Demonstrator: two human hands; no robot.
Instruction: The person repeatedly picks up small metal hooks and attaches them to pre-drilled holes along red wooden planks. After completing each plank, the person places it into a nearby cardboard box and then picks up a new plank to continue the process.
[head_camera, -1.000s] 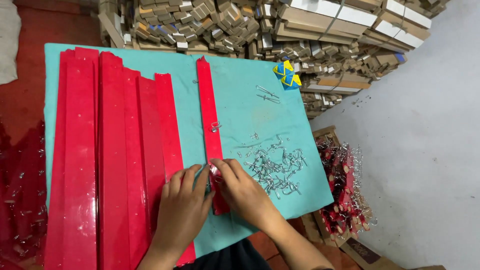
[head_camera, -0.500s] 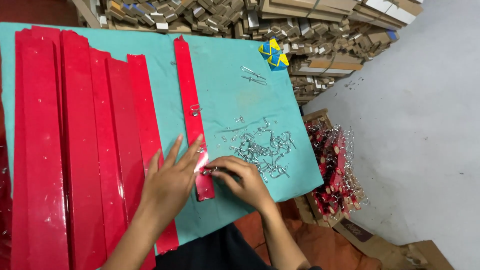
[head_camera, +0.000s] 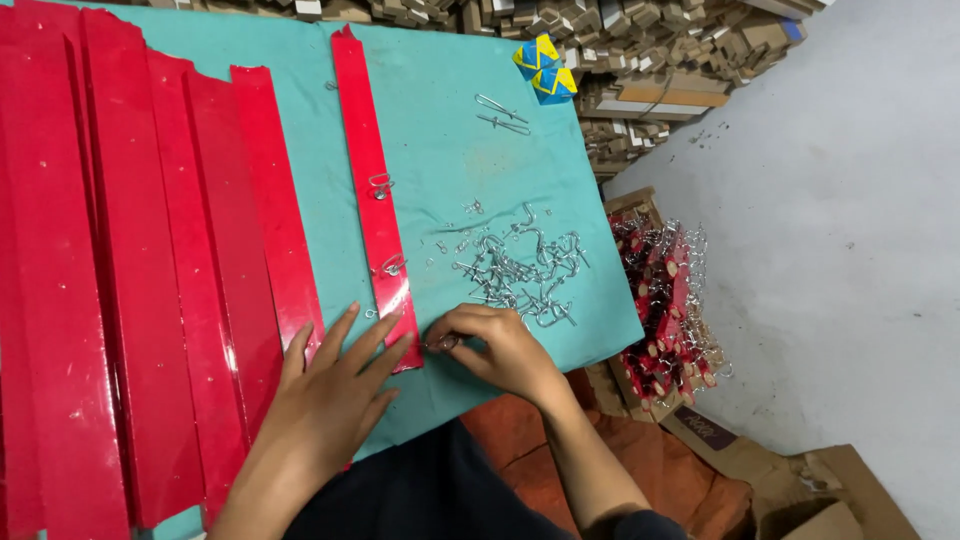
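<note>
Left hand (head_camera: 335, 385): fingers spread flat on red strip (head_camera: 372, 200). Right hand (head_camera: 500, 345): fingers pinching small metal hook (head_camera: 441, 343); hook pile (head_camera: 525, 270) near.

Two bare hands, left hand (head_camera: 335, 395) at about seven o'clock, right hand (head_camera: 500, 350) near six o'clock. No gloves, no rings, no watch. Short, plain nails. Bare forearms, no sleeves down to the wrists. Dark cloth at the right elbow, at five o'clock. Dark clothing low in the middle, between both arms.
</note>
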